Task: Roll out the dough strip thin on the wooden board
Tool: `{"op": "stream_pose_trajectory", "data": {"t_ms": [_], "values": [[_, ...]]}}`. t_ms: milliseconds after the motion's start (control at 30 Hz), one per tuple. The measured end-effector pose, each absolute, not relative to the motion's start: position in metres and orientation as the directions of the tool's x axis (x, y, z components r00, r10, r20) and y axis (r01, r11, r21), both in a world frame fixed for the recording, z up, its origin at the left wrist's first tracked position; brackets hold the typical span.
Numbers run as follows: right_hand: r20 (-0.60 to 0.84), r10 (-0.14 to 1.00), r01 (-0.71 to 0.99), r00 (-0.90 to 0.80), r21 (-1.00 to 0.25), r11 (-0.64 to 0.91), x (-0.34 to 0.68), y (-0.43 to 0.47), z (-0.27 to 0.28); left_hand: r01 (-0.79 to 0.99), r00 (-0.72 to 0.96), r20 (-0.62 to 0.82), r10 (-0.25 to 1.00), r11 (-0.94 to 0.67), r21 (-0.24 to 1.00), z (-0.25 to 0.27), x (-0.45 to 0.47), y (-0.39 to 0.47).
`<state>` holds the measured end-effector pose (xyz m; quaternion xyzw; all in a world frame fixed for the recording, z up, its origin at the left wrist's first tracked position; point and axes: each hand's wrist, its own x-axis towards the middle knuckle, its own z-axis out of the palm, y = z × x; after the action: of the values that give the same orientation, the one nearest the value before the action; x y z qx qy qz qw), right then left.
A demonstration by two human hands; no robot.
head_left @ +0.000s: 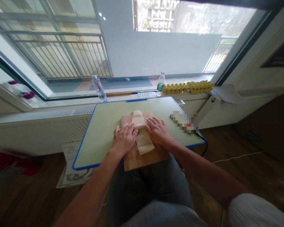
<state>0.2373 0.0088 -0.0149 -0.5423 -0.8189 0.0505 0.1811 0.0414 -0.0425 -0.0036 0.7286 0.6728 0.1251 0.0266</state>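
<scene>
A wooden board (132, 162) rests on the small table, its near end over my lap. On it lies a long beige strip (144, 141) that looks like rolled-out dough, its far part (138, 118) narrower. Across the strip runs a pale rod (140, 126), apparently a rolling pin, its ends hidden under my hands. My left hand (126, 136) lies palm down over the left end, fingers stretched out. My right hand (158, 130) does the same at the right end, fingers straight and a little apart.
The table (100, 132) has a blue edge. At its right lies a blurred power strip (184, 122) with a black cable. A tilted bottle (99, 89), an upright bottle (160, 84) and a yellow bumpy object (188, 87) stand along the windowsill.
</scene>
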Motion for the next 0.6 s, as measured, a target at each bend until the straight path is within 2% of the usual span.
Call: {"op": "stream_pose_trajectory", "data": {"t_ms": [200, 367, 600], "values": [[0.218, 0.91, 0.831, -0.354, -0.372, 0.413, 0.261, -0.036, -0.005, 0.929, 0.173, 0.201, 0.964, -0.227, 0.292, 0.006, 0.036, -0.088], [0.271, 0.906, 0.814, -0.325, -0.408, 0.414, 0.266, -0.03, 0.004, 0.954, 0.052, 0.246, 0.968, -0.121, 0.275, 0.008, 0.036, -0.09], [0.22, 0.935, 0.834, -0.28, -0.426, 0.35, 0.254, -0.01, 0.005, 0.947, 0.073, 0.243, 0.967, -0.143, 0.288, -0.001, 0.024, -0.1]]}}
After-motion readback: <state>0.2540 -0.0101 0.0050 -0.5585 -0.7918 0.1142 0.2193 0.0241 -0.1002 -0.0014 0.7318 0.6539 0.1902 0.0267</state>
